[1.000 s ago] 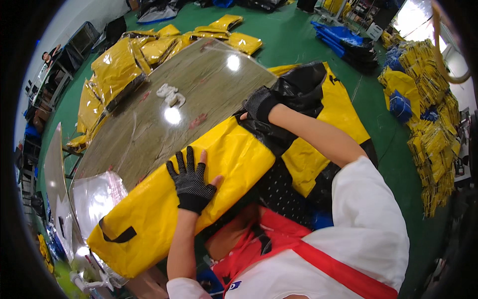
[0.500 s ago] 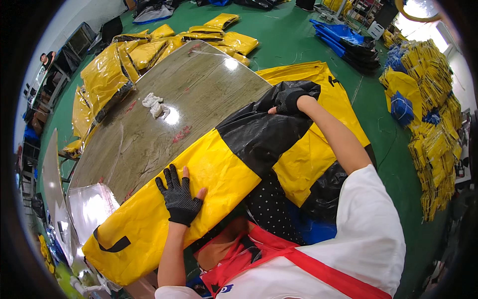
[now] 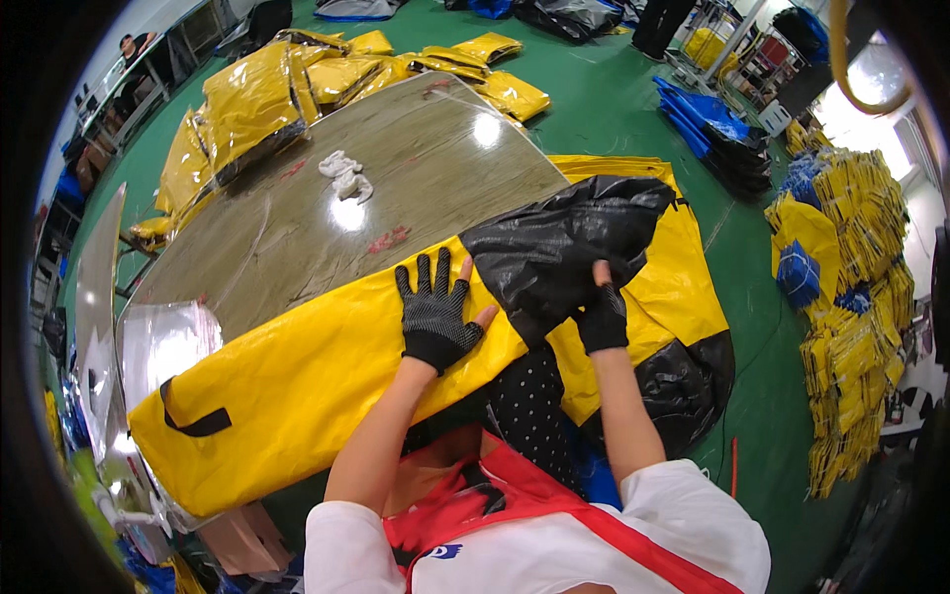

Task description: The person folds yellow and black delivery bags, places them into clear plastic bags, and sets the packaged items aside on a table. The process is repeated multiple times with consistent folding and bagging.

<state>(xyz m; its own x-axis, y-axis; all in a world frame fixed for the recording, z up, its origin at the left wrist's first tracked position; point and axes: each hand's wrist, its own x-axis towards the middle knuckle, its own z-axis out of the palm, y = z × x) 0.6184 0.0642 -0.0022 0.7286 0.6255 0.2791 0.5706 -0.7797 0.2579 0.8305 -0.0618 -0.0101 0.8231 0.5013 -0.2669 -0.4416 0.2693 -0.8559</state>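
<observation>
Green flooring surrounds our one brown table [image 3: 297, 228]. We see one long yellow bag [image 3: 297, 386] along its near edge; our left hand [image 3: 432, 315] lies flat on it, fingers spread, while our right hand [image 3: 601, 317] grips its one black flap [image 3: 564, 247] to the right.
</observation>
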